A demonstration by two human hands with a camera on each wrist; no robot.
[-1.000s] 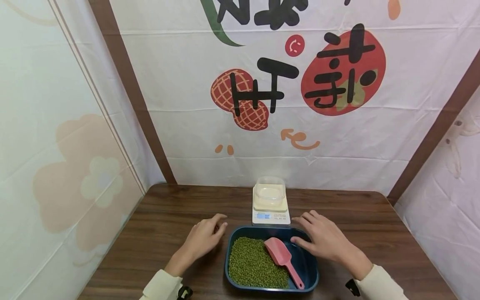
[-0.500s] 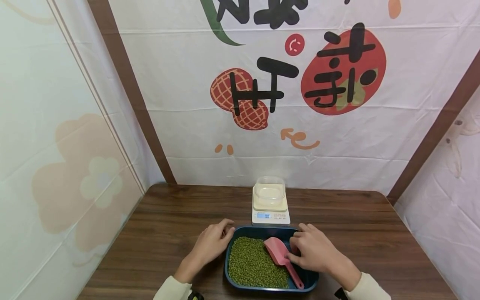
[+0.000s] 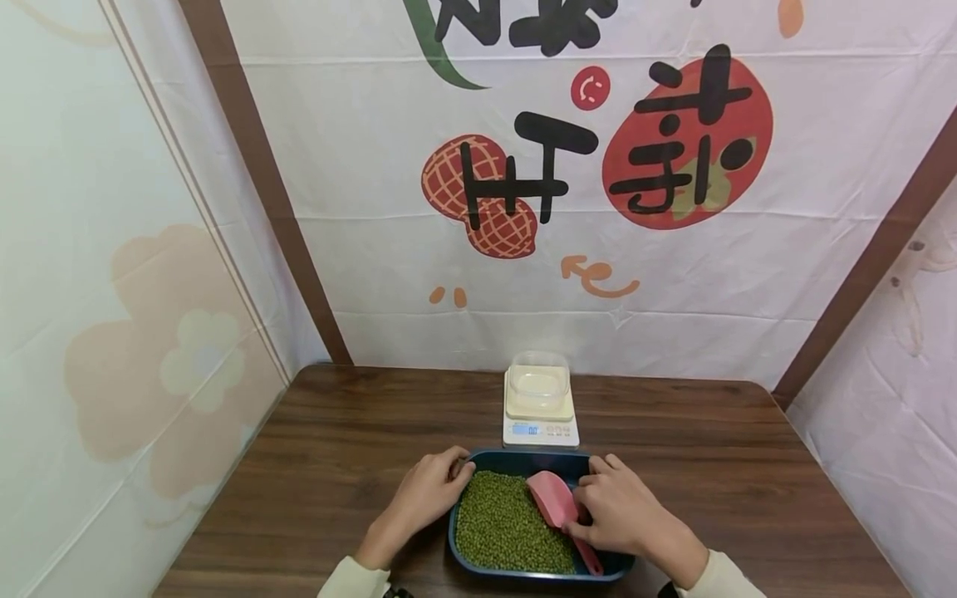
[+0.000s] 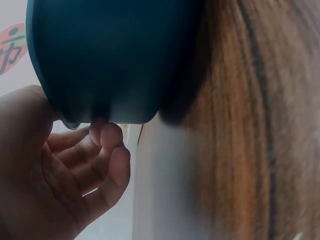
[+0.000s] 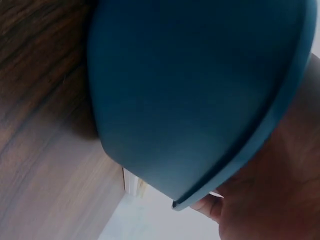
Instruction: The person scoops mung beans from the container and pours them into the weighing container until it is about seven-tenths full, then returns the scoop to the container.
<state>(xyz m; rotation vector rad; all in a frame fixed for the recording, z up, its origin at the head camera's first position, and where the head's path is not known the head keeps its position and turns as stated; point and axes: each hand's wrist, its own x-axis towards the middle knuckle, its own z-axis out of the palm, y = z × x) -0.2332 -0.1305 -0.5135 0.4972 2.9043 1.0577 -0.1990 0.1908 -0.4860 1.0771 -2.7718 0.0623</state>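
Observation:
A dark blue tray (image 3: 534,575) stands on the table, with green mung beans (image 3: 504,523) heaped over its left part. My left hand (image 3: 429,490) grips the tray's far left corner; in the left wrist view its curled fingers (image 4: 107,145) meet the outer wall. Reaching over the right side, my right hand (image 3: 624,511) pinches the handle of a pink scoop (image 3: 552,497) near its neck. The scoop lies tilted against the beans, its handle toward the near right corner. In the right wrist view the tray wall (image 5: 190,95) hides most of the fingers.
Just behind the tray is a white kitchen scale (image 3: 540,436) with a lit display. On its platform sits a clear plastic container (image 3: 538,382). The brown wooden table (image 3: 336,448) ends at a printed cloth wall (image 3: 419,340).
My left hand has moved right, from beside the tray to its corner. My right hand has come left and down over the tray, its fingers closing on the scoop's handle.

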